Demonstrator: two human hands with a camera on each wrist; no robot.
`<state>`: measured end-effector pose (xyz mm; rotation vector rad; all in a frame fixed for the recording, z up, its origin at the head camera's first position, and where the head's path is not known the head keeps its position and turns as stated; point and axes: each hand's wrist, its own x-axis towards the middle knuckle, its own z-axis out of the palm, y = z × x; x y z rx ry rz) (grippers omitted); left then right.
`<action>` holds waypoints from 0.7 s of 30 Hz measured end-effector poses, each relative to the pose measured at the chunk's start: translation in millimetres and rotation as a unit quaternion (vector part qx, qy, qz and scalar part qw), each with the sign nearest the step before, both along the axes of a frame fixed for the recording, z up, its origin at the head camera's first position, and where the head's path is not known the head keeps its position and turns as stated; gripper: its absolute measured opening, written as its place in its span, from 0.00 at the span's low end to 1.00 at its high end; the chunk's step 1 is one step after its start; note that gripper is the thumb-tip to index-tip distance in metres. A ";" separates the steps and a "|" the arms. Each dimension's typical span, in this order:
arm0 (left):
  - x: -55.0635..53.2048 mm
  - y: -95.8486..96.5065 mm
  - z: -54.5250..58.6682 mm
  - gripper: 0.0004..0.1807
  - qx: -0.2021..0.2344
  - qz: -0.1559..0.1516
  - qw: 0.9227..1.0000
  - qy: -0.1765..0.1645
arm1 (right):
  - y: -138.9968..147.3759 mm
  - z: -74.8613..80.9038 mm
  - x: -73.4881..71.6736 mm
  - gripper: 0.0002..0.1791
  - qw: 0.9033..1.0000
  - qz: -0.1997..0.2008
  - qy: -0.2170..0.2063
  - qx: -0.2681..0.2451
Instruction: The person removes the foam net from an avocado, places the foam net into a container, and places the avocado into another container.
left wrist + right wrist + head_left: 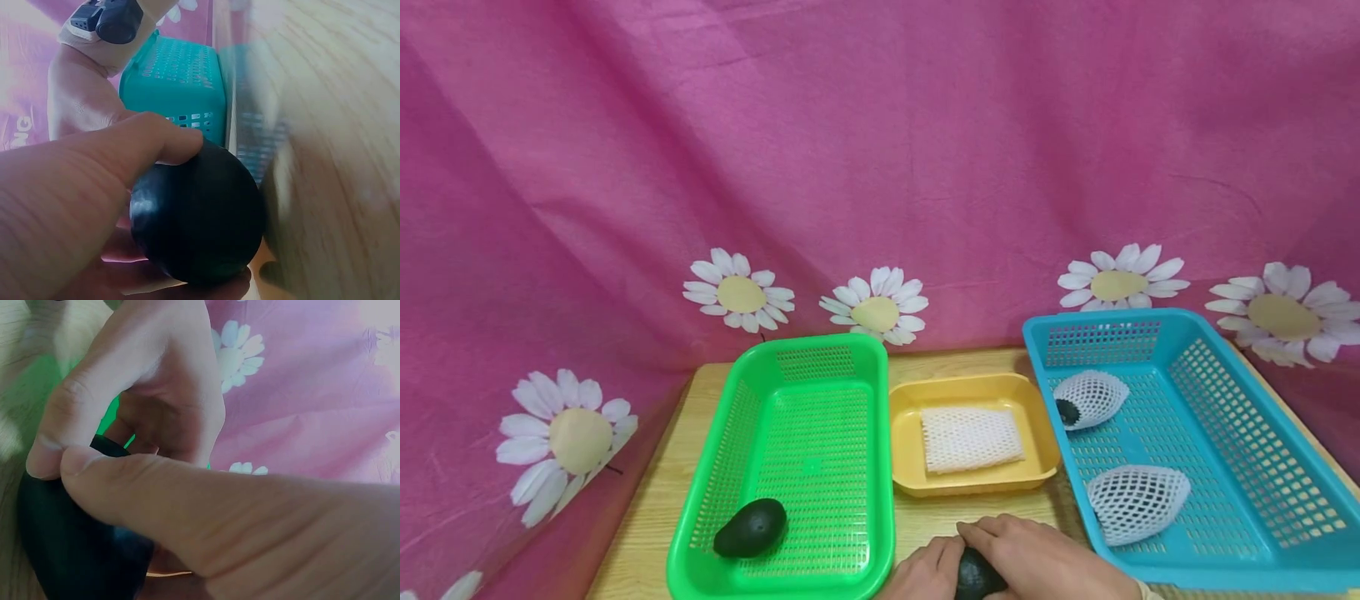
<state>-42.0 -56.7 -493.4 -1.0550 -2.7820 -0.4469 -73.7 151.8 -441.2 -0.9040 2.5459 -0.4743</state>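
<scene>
A dark avocado is held between both hands at the bottom of the head view, low over the table. My left hand grips one side of it; the left wrist view shows the thumb on top of the avocado and fingers beneath. My right hand grips it from the other side. In the right wrist view both thumbs meet over the avocado. Another bare avocado lies in the green basket. Two avocados in white foam nets lie in the blue basket.
Between the two baskets stands a yellow tray holding flat white foam nets. All stand on a light wooden table. A pink cloth with daisies hangs behind and at the sides.
</scene>
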 end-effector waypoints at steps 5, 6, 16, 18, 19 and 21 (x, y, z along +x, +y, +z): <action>0.3 -1.9 3.3 0.34 -0.010 0.003 0.999 -0.034 | -1.0 1.3 2.3 0.36 1.000 -0.015 -0.006 0.003; 0.8 -2.2 3.5 0.33 -0.014 0.004 0.999 -0.033 | -1.8 0.9 3.0 0.36 1.000 -0.015 -0.007 0.001; 3.2 -0.3 8.6 0.26 -0.009 0.001 1.000 0.009 | -0.8 10.1 8.0 0.33 0.999 -0.004 0.025 -0.035; 3.0 1.3 11.6 0.23 -0.007 -0.004 1.000 0.027 | -1.0 14.8 8.5 0.33 0.998 -0.004 0.038 -0.049; 3.1 2.1 13.2 0.21 -0.004 -0.005 1.000 0.031 | -1.2 17.1 9.2 0.33 0.997 -0.002 0.048 -0.056; 3.5 3.4 15.7 0.17 0.000 -0.009 0.999 0.045 | -1.6 21.5 10.4 0.33 0.996 0.003 0.064 -0.068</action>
